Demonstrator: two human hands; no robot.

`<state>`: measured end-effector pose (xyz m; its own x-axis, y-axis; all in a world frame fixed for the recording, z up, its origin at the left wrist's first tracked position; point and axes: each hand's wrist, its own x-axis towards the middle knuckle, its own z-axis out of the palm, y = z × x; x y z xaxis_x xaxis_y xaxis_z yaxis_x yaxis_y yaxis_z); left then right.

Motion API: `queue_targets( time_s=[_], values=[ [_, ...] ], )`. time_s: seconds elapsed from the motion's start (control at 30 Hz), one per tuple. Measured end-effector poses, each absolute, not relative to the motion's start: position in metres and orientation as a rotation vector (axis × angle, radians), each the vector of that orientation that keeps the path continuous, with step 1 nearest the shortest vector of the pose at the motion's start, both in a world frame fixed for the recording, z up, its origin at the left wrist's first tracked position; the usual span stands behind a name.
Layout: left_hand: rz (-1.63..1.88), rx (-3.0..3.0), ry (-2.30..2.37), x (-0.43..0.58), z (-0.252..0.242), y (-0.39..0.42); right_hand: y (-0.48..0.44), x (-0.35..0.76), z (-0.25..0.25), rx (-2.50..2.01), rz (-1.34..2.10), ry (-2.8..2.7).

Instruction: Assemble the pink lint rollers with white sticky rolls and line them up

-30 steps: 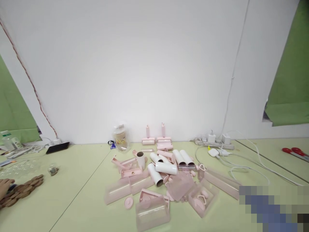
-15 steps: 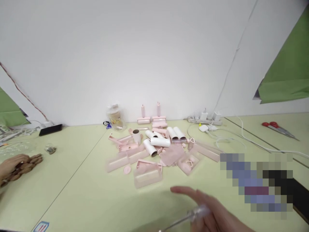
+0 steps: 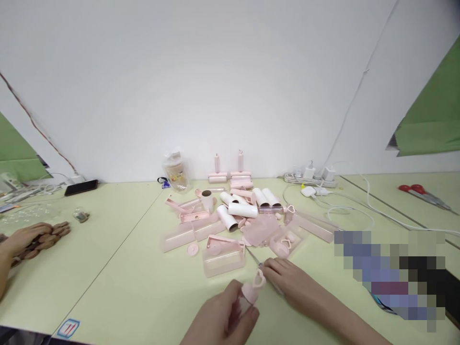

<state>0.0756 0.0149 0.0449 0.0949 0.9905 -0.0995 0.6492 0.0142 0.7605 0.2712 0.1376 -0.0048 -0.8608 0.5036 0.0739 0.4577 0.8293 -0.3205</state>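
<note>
My left hand (image 3: pixel 223 314) is closed around a clear tube handle with a pink cap (image 3: pixel 250 293) and a heart-shaped loop at its top. Beyond it, my right hand (image 3: pixel 282 275) rests low over the table, its fingers around a screwdriver (image 3: pixel 256 258) with a metal shaft and a see-through grip. The shaft points up and left, close to a pale pink clear cover (image 3: pixel 224 263). A pink roller frame (image 3: pixel 226 243) leans on that cover, and a small pink disc (image 3: pixel 193 249) lies to its left.
White paper rolls (image 3: pixel 243 209) and pink parts are heaped mid-table. Two pink lint rollers (image 3: pixel 240 173) stand by the wall, right of a plastic bag (image 3: pixel 177 175). Cables, a power strip (image 3: pixel 311 179) and scissors (image 3: pixel 420 190) lie right. At left, another person's hand (image 3: pixel 27 239) touches brown pieces.
My left hand has come into view with the capped tube handle. My right hand has moved up and forward to the table with the screwdriver, whose shaft now points away from me.
</note>
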Motion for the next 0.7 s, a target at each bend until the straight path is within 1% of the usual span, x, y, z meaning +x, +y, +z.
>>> queue_targets(
  time_s=[0.07, 0.1, 0.17, 0.3, 0.47, 0.6, 0.7],
  values=[
    [0.603, 1.818, 1.729, 0.078, 0.044, 0.024, 0.142, 0.267, -0.007, -0.786, 0.377, -2.859],
    [0.593, 1.901, 1.787, 0.078, 0.044, 0.027, 0.143, 0.267, -0.004, -0.808, 0.411, -2.82],
    [0.591, 2.055, 1.882, 0.078, 0.041, 0.033, 0.139, 0.268, 0.007, -0.909, 0.606, -2.632],
    [0.692, 2.323, 1.97, 0.084, 0.03, 0.041, 0.119, 0.263, 0.033, -1.015, 1.153, -2.195],
    [0.864, 2.481, 1.965, 0.093, 0.011, 0.051, 0.101, 0.241, 0.038, -1.15, 1.363, -1.846],
    [0.815, 2.758, 2.163, 0.084, -0.002, 0.066, 0.107, 0.233, 0.029, -1.071, 1.745, -1.683],
    [0.871, 2.894, 2.123, 0.074, -0.002, 0.08, 0.119, 0.234, 0.025, -1.011, 1.845, -1.679]
  ],
)
